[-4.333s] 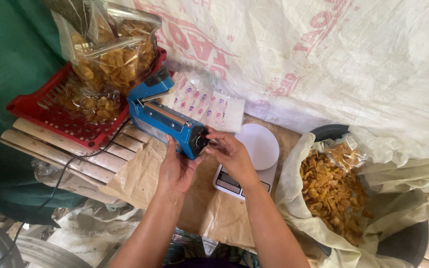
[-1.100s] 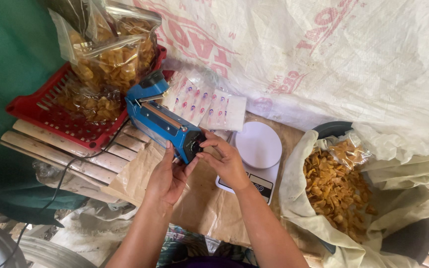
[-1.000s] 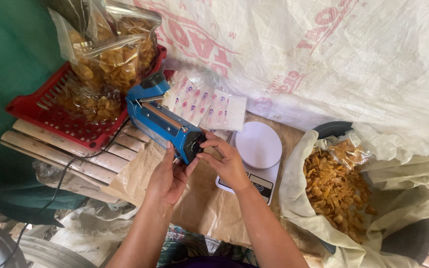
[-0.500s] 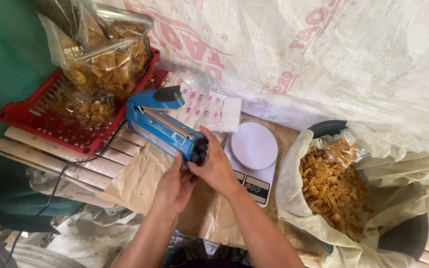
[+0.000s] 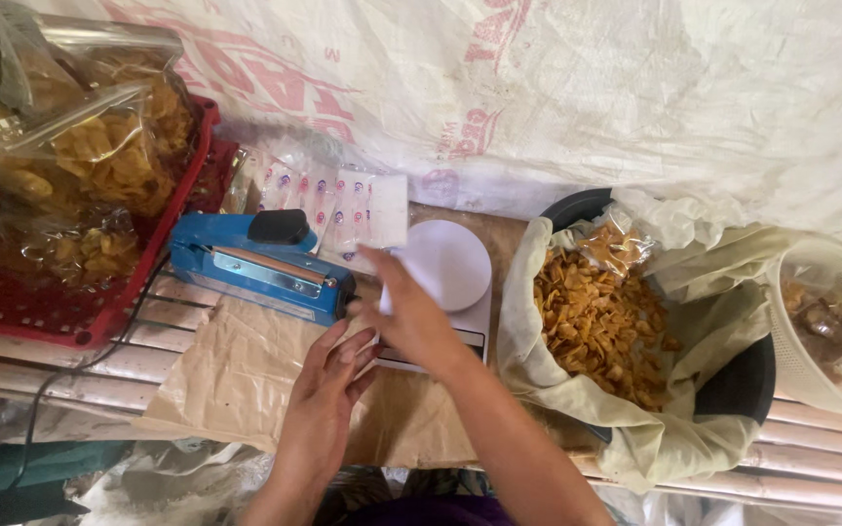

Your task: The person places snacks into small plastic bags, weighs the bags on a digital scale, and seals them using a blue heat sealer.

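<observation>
Your right hand rests, fingers loose and holding nothing, at the knob end of the blue heat sealer beside the white scale, while your left hand lies flat and open on the brown paper just below, steadying it.

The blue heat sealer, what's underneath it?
The blue heat sealer sits partly on crumpled brown paper over pale wooden slats. A dark cable runs out beneath its left end. Its near end is hidden by the right hand and left hand.
</observation>
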